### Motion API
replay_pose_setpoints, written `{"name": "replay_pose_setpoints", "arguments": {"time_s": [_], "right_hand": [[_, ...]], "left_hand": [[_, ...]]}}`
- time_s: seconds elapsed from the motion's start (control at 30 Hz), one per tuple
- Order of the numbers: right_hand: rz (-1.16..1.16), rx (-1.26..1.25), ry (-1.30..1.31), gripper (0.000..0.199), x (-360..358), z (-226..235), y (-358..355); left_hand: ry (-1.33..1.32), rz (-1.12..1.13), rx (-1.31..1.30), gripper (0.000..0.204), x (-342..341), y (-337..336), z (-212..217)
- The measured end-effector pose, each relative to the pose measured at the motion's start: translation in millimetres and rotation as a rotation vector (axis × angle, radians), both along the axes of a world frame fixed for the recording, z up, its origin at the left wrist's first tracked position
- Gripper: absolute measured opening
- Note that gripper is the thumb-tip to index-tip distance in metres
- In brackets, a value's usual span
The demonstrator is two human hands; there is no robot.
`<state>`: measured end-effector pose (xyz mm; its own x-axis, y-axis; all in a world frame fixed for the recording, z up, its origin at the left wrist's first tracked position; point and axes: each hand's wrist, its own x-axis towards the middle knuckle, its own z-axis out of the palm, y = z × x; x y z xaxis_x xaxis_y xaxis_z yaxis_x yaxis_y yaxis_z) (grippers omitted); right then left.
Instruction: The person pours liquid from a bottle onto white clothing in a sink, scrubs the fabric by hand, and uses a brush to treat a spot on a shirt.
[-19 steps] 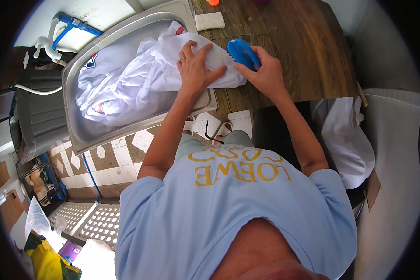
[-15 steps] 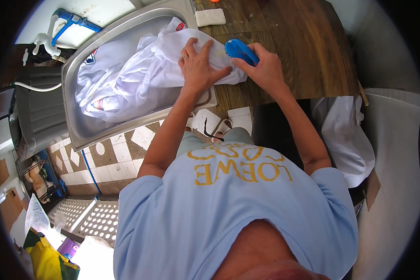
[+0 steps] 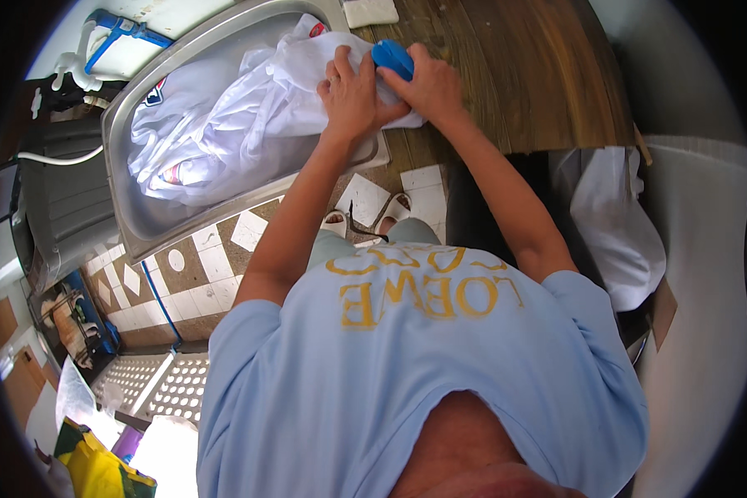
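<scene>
A blue scrubbing brush [image 3: 392,58] is gripped in my right hand [image 3: 434,90], thumb along its near side. It rests on the end of a wet white garment [image 3: 261,104], which runs from the sink onto the wooden counter [image 3: 523,75]. My left hand [image 3: 353,100] presses down on the cloth just left of the brush, fingers spread. More of the white fabric lies bunched inside the metal sink [image 3: 110,141], with small coloured patches showing. The brush's bristles are hidden from above.
A white block [image 3: 371,12] sits at the counter's back, near the sink. White pipes with a blue fitting [image 3: 124,26] stand behind the sink at left. Another white cloth [image 3: 610,232] hangs at the right below the counter. Patterned tiles [image 3: 216,257] cover the floor.
My right hand has moved the brush left and away from me along the cloth, closer to my left hand. The left hand stays on the garment. The whole view has shifted slightly.
</scene>
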<state>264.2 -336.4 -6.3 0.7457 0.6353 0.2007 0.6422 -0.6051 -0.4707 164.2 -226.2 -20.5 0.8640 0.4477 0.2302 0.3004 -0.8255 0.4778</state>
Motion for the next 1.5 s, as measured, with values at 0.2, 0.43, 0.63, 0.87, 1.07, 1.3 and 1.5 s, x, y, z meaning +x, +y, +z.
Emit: {"name": "replay_pose_setpoints", "arguments": {"time_s": [0.2,0.43,0.63,0.87,1.07,1.3,1.5], "right_hand": [[0.034,0.017,0.003,0.049,3,5,-19],[-0.288,0.258,0.046,0.050,-13,-10,-41],[-0.324,0.197,0.015,0.050,-15,-13,-37],[-0.263,0.181,0.006,0.050,-30,5,-48],[-0.241,0.005,0.027,0.052,-33,6,-56],[-0.250,0.031,-0.014,0.045,-33,3,-58],[-0.243,0.054,0.042,0.044,-35,6,-58]], "left_hand": [[-0.075,0.007,0.010,0.095,1,2,-9],[-0.107,-0.024,0.026,0.072,-4,6,3],[-0.194,-0.375,-0.006,0.022,24,37,4],[-0.069,-0.497,0.127,0.015,39,45,5],[-0.138,-0.517,-0.122,0.016,58,66,3],[-0.280,-0.349,-0.007,0.024,133,135,52],[-0.215,-0.290,0.058,0.021,210,184,36]]}}
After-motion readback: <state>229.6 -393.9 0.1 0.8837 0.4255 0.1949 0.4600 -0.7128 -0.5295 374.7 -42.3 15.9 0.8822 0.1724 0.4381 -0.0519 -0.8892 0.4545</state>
